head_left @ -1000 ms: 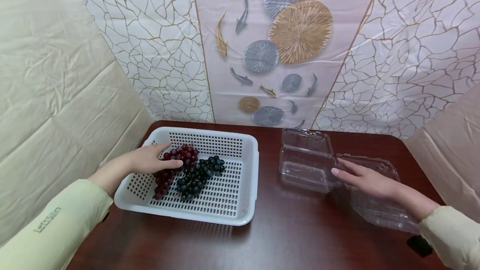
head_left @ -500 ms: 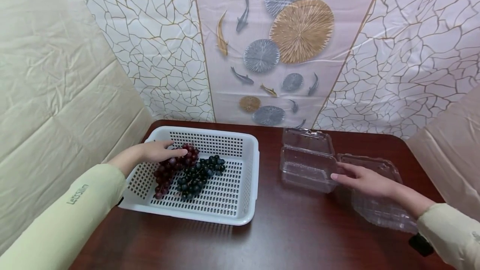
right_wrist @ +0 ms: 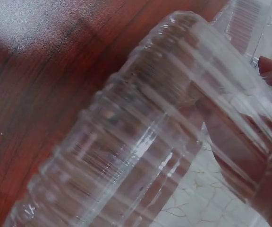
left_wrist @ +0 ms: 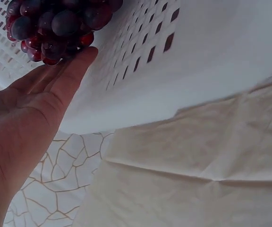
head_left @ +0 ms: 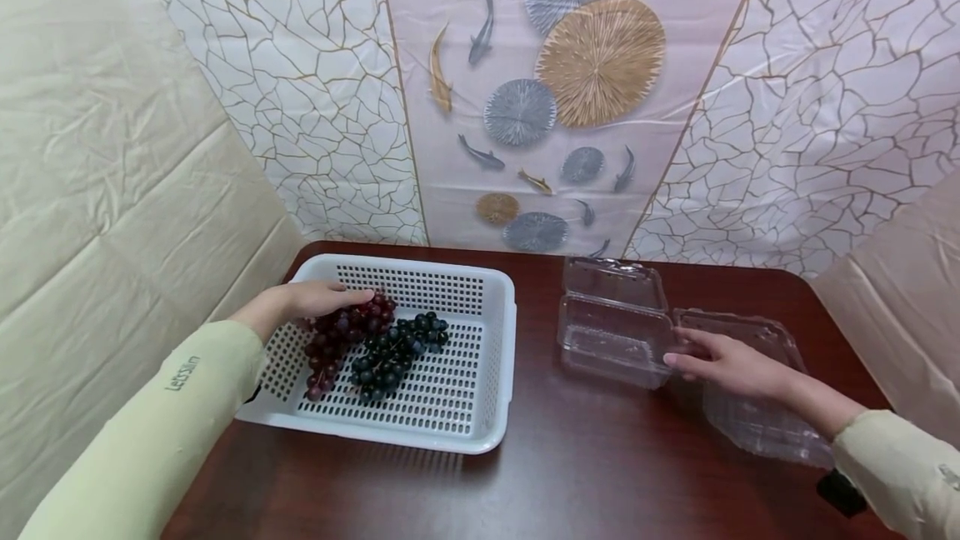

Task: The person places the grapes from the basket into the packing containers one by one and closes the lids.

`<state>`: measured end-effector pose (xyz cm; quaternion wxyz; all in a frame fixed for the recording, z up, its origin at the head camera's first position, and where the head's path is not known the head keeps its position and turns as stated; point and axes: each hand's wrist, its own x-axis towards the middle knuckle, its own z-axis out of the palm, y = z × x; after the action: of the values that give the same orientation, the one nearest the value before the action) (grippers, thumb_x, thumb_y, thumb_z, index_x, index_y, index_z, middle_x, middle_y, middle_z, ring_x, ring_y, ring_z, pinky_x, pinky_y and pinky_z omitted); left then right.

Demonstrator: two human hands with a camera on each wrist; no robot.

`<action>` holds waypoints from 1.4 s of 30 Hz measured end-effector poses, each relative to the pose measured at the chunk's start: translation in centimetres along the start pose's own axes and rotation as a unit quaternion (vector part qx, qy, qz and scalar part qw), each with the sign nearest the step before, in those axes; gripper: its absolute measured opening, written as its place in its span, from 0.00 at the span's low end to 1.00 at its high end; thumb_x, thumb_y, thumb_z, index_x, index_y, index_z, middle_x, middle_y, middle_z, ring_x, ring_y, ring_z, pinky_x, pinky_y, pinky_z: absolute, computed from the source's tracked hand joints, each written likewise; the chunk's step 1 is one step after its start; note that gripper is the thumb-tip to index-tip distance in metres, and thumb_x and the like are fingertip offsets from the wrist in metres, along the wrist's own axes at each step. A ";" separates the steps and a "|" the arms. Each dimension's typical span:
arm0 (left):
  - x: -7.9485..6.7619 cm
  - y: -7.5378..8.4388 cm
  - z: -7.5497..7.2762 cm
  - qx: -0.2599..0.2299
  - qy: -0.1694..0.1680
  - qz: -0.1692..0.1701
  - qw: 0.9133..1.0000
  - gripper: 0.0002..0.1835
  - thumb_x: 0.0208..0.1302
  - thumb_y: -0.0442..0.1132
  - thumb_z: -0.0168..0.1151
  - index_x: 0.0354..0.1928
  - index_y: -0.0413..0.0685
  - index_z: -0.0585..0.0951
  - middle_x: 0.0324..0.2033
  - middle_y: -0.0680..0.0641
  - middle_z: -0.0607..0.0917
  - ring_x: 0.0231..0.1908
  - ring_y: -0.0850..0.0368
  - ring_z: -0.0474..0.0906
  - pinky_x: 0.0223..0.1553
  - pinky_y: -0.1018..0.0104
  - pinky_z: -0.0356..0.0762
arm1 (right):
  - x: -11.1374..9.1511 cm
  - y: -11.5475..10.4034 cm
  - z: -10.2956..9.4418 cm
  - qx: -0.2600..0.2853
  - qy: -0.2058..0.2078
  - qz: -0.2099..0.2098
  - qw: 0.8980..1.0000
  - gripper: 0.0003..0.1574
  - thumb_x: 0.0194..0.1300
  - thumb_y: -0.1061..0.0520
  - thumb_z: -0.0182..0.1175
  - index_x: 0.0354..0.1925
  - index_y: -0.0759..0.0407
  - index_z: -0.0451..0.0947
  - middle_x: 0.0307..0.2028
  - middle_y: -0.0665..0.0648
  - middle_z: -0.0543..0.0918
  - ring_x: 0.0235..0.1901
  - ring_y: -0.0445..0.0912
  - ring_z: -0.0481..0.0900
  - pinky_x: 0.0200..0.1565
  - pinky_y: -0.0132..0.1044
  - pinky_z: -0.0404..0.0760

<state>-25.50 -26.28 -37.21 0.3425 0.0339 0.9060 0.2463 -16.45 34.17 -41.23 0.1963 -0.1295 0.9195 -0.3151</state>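
A white perforated basket (head_left: 487, 432) holds a bunch of red grapes (head_left: 333, 348) and a bunch of dark, nearly black grapes (head_left: 386, 361). My left hand (head_left: 315, 298) reaches over the basket's left rim; its thumb and fingers touch the red grapes from the far left. In the left wrist view the left hand (left_wrist: 37, 109) lies extended against the red grapes (left_wrist: 63, 26), which partly hide its fingertips. At the right, my right hand (head_left: 738, 365) pinches the right end of an open clear plastic clamshell box (head_left: 611, 336). Transparent plastic overlaps the fingers in the right wrist view.
Another clear plastic box (head_left: 757, 427) lies beneath my right forearm; its ribbed wall (right_wrist: 103, 142) fills much of the right wrist view. Dark red-brown table (head_left: 570, 465) shows between basket and boxes. Patterned cloth (head_left: 525, 165) hangs behind, with beige cloth (head_left: 127, 157) at the left.
My left hand has moved right and slightly back, onto the red grapes. The right hand stays at the box's end, its fingers bending a little more.
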 end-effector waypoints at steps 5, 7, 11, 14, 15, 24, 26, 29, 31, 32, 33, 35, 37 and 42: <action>0.3 -0.1 0.2 -0.036 -0.014 -0.015 0.999 0.56 0.78 0.74 0.44 0.84 0.31 0.48 0.81 0.25 0.51 0.78 0.26 0.55 0.66 0.34 0.75 | 0.1 0.2 0.2 0.031 -0.007 0.007 0.999 0.52 0.82 0.49 0.60 0.75 0.89 0.49 0.62 0.84 0.77 0.49 0.57 0.91 0.55 0.53 0.87; 0.5 -0.2 0.4 -0.045 -0.018 -0.018 0.999 0.55 0.78 0.73 0.44 0.84 0.32 0.47 0.81 0.25 0.50 0.78 0.26 0.55 0.67 0.34 0.75 | 0.2 0.4 0.2 0.035 -0.006 0.009 0.999 0.52 0.82 0.49 0.60 0.75 0.89 0.49 0.62 0.83 0.78 0.49 0.57 0.91 0.54 0.53 0.88; 0.9 -0.3 0.7 -0.053 -0.013 -0.020 0.998 0.54 0.79 0.71 0.46 0.84 0.33 0.50 0.81 0.25 0.52 0.78 0.26 0.57 0.65 0.35 0.76 | 0.3 0.6 0.3 0.053 -0.004 0.009 0.999 0.51 0.81 0.52 0.62 0.74 0.89 0.49 0.60 0.81 0.80 0.49 0.57 0.91 0.52 0.49 0.89; 1.0 -0.5 0.9 -0.059 -0.009 -0.021 0.998 0.54 0.78 0.71 0.50 0.83 0.32 0.51 0.80 0.25 0.54 0.77 0.27 0.59 0.62 0.37 0.80 | 0.4 0.7 0.4 0.072 -0.004 0.007 0.997 0.50 0.80 0.54 0.62 0.74 0.90 0.48 0.60 0.81 0.80 0.50 0.58 0.91 0.51 0.46 0.90; 1.0 -0.6 0.9 -0.060 -0.008 -0.021 0.998 0.55 0.77 0.71 0.52 0.83 0.31 0.51 0.80 0.25 0.54 0.77 0.27 0.59 0.61 0.38 0.81 | 0.5 0.8 0.5 0.075 -0.003 0.008 0.997 0.50 0.80 0.54 0.62 0.74 0.89 0.48 0.60 0.81 0.80 0.50 0.58 0.91 0.50 0.45 0.90; 0.6 -1.0 1.2 -0.059 0.000 -0.029 0.998 0.59 0.71 0.66 0.66 0.81 0.26 0.51 0.79 0.23 0.56 0.74 0.27 0.63 0.57 0.43 0.85 | 0.6 1.3 0.6 0.125 -0.013 0.003 0.992 0.48 0.81 0.59 0.60 0.73 0.92 0.47 0.59 0.84 0.80 0.51 0.61 0.90 0.48 0.47 0.91; 0.7 -1.1 1.3 -0.062 -0.001 -0.028 0.998 0.59 0.71 0.63 0.67 0.81 0.25 0.50 0.79 0.23 0.55 0.74 0.27 0.63 0.57 0.42 0.85 | 0.7 1.4 0.6 0.135 -0.016 0.002 0.991 0.47 0.81 0.59 0.60 0.73 0.93 0.46 0.58 0.85 0.79 0.51 0.62 0.89 0.48 0.48 0.91; 0.9 -1.2 1.5 -0.068 0.000 -0.026 0.997 0.59 0.71 0.60 0.69 0.81 0.25 0.49 0.78 0.22 0.56 0.73 0.27 0.65 0.57 0.42 0.85 | 0.7 1.6 0.7 0.149 -0.021 0.002 0.989 0.46 0.81 0.61 0.59 0.72 0.94 0.46 0.58 0.85 0.80 0.52 0.64 0.89 0.48 0.48 0.91; 1.0 -1.3 1.7 -0.075 0.001 -0.026 0.997 0.57 0.70 0.59 0.70 0.80 0.25 0.51 0.76 0.22 0.59 0.72 0.28 0.67 0.57 0.40 0.85 | 0.8 1.7 0.8 0.163 -0.026 -0.004 0.986 0.45 0.81 0.62 0.58 0.71 0.95 0.45 0.57 0.86 0.79 0.53 0.66 0.88 0.48 0.49 0.91; 1.0 -1.3 1.8 -0.077 0.002 -0.025 0.997 0.57 0.70 0.58 0.70 0.80 0.25 0.51 0.76 0.23 0.60 0.72 0.28 0.67 0.57 0.40 0.85 | 0.8 1.8 0.8 0.170 -0.029 -0.006 0.985 0.44 0.81 0.63 0.58 0.70 0.96 0.45 0.57 0.86 0.79 0.53 0.66 0.88 0.49 0.49 0.91; 1.0 -1.3 1.9 -0.079 0.004 -0.026 0.997 0.56 0.70 0.57 0.70 0.80 0.25 0.52 0.75 0.23 0.61 0.71 0.28 0.68 0.56 0.39 0.85 | 0.9 1.9 0.8 0.176 -0.031 -0.007 0.984 0.44 0.81 0.63 0.58 0.70 0.96 0.45 0.57 0.86 0.80 0.53 0.67 0.87 0.49 0.49 0.91; 1.0 -1.3 1.9 -0.081 0.005 -0.028 0.996 0.54 0.70 0.56 0.71 0.79 0.25 0.54 0.73 0.23 0.64 0.70 0.29 0.69 0.55 0.40 0.86 | 0.9 2.0 0.8 0.185 -0.034 -0.006 0.982 0.44 0.81 0.63 0.58 0.70 0.96 0.46 0.56 0.85 0.81 0.53 0.66 0.88 0.49 0.50 0.91; 1.0 -1.2 1.9 -0.080 0.005 -0.032 0.996 0.55 0.69 0.56 0.71 0.79 0.25 0.54 0.73 0.23 0.64 0.69 0.29 0.70 0.52 0.42 0.87 | 1.0 2.1 0.8 0.193 -0.034 -0.002 0.981 0.43 0.81 0.63 0.58 0.70 0.96 0.47 0.53 0.82 0.83 0.52 0.63 0.89 0.49 0.50 0.91; 1.2 -0.8 1.9 -0.085 0.000 -0.050 0.995 0.55 0.69 0.53 0.72 0.81 0.27 0.51 0.75 0.22 0.61 0.69 0.28 0.71 0.47 0.47 0.90 | 1.3 2.4 0.8 0.203 -0.037 0.004 0.978 0.41 0.81 0.62 0.58 0.68 0.96 0.51 0.48 0.75 0.87 0.49 0.58 0.90 0.48 0.50 0.91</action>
<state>-25.14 -25.88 -39.58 0.3562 -0.0412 0.8823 0.3049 -17.53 35.10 -43.64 0.2534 -0.0942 0.8288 -0.4898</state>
